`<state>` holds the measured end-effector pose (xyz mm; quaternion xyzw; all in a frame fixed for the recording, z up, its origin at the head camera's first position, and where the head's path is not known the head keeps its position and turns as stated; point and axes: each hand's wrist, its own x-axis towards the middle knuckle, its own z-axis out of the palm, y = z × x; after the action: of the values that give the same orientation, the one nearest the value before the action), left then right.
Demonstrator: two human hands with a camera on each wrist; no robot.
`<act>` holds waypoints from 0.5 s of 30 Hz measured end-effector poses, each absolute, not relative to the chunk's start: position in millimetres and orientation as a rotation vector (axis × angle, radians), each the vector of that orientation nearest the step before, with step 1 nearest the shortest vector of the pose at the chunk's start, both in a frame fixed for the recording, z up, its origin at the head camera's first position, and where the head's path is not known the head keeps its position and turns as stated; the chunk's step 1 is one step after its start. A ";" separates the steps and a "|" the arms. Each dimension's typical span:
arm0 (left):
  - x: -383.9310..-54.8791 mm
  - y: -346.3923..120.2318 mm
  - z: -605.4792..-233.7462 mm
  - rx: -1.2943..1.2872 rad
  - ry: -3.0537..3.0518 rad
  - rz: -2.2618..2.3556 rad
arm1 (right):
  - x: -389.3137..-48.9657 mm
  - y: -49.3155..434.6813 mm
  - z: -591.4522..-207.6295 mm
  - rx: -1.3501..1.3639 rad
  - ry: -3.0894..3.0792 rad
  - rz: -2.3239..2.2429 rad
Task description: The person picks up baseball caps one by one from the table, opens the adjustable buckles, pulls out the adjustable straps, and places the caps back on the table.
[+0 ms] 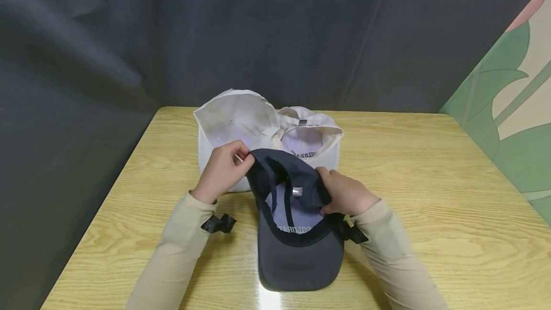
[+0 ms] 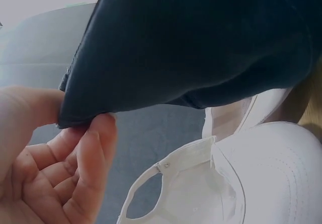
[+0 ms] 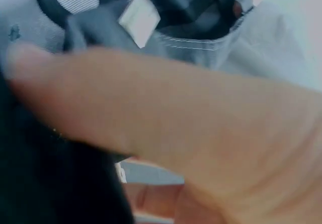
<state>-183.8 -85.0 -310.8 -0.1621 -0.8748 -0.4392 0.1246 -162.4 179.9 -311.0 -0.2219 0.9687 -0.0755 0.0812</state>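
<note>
A dark baseball cap [image 1: 301, 264] is held between both hands, its hollow inside facing up and its brim pointing at the near edge. My left hand [image 1: 225, 170] pinches the cap's edge at the far left, with thumb and fingertips meeting on the fabric in the left wrist view. On the other side, my right hand [image 1: 347, 192] grips the crown, the thumb inside and other fingers largely hidden behind it. A small pale tag [image 3: 140, 20] shows inside the cap. Mirrored lettering shows through the front panel.
Behind the dark cap, a white cap [image 1: 241, 109] stands at the left, its hollow side showing. Another white cap [image 1: 329, 157] with a back strap sits right beside it. The wooden table [image 1: 430, 195] meets a dark cloth [image 1: 275, 37] at the back. A leaf-patterned surface [image 1: 516, 123] borders the right.
</note>
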 end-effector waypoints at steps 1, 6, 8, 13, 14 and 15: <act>-183.8 -84.8 -310.4 -0.471 -2.546 -1.277 | -162.7 181.4 -310.0 -0.697 2.893 -0.228; -183.8 -84.9 -309.4 -0.445 -2.526 -1.257 | -165.1 189.7 -302.3 -0.790 2.906 -0.272; -184.1 -85.8 -309.4 -0.428 -2.515 -1.262 | -166.1 193.2 -298.8 -0.788 2.916 -0.309; -186.1 -88.6 -309.8 -0.374 -2.470 -1.297 | -167.3 202.9 -291.7 -0.804 2.959 -0.402; -186.5 -89.1 -309.7 -0.364 -2.459 -1.304 | -167.2 204.6 -290.2 -0.803 2.973 -0.422; -186.7 -89.5 -309.5 -0.353 -2.447 -1.316 | -167.2 206.2 -289.0 -0.809 2.995 -0.437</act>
<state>-186.7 -89.5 -309.5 -0.1241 -0.8611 -0.4630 0.1695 -167.2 206.2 -289.0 -0.2583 0.9559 -0.1394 0.0044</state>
